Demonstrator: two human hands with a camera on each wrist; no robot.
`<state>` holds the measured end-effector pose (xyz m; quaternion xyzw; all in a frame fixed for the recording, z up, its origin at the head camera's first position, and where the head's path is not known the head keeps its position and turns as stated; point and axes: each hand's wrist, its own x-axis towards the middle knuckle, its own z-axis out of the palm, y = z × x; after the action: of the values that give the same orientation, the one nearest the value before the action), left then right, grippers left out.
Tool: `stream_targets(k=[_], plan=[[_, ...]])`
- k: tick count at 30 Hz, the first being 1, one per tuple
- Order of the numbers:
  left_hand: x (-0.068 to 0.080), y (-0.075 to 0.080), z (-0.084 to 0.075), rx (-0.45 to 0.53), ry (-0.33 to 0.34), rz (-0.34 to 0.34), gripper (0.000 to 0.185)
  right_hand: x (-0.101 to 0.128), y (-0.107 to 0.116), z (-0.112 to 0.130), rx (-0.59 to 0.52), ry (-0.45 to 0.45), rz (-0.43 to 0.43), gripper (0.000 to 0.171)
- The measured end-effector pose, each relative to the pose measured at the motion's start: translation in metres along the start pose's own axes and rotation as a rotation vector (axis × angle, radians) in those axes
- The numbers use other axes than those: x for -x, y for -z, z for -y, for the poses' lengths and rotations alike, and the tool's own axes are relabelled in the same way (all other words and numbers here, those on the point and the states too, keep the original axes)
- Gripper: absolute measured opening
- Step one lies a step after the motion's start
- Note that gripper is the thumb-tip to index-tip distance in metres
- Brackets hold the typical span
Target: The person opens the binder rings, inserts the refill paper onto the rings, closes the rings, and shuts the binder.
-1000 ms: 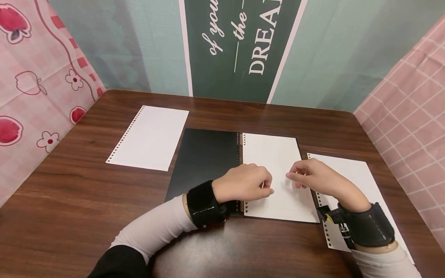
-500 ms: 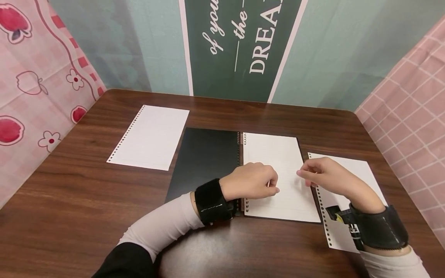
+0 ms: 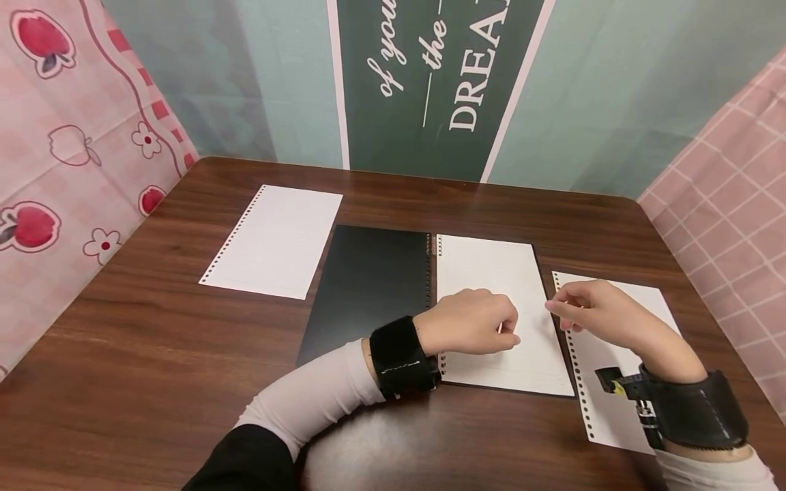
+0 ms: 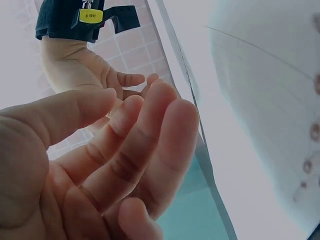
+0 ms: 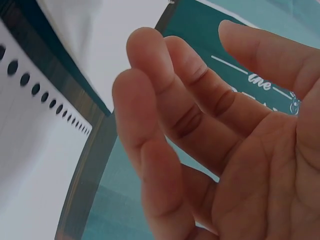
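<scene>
In the head view my left hand is over the white right-hand page of an open ring-bound notebook, whose black cover lies flat to the left. Its fingers are loosely bent, and the left wrist view shows the palm holding nothing. My right hand hovers between the notebook's right edge and a loose punched sheet. In the right wrist view its fingers are relaxed, with the thumb apart and nothing between them. The left forearm hides part of the notebook's lower binding.
Another loose punched sheet lies on the brown wooden table, left of the notebook. A green cloth with lettering hangs behind the table. Pink cloths hang at the left and right.
My right hand has moved right, off the notebook page toward the loose sheet. The left hand has shifted slightly right over the page. The head view has turned a little left.
</scene>
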<state>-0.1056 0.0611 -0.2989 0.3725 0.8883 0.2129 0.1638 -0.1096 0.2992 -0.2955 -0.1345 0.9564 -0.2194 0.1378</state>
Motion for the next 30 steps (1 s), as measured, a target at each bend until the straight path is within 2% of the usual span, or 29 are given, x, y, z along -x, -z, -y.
stream_targets(k=[7,16,30], plan=[[-0.006,-0.004,-0.003,-0.027,0.004,-0.017,0.025,0.006,0.006,-0.012,0.010,-0.021,-0.037,0.022],[-0.011,-0.006,-0.008,-0.007,-0.012,-0.010,0.025,0.013,0.011,-0.024,0.050,-0.087,-0.049,0.026],[-0.014,-0.009,-0.014,-0.006,-0.044,-0.027,0.028,0.024,0.025,-0.042,0.092,-0.136,-0.113,0.029]])
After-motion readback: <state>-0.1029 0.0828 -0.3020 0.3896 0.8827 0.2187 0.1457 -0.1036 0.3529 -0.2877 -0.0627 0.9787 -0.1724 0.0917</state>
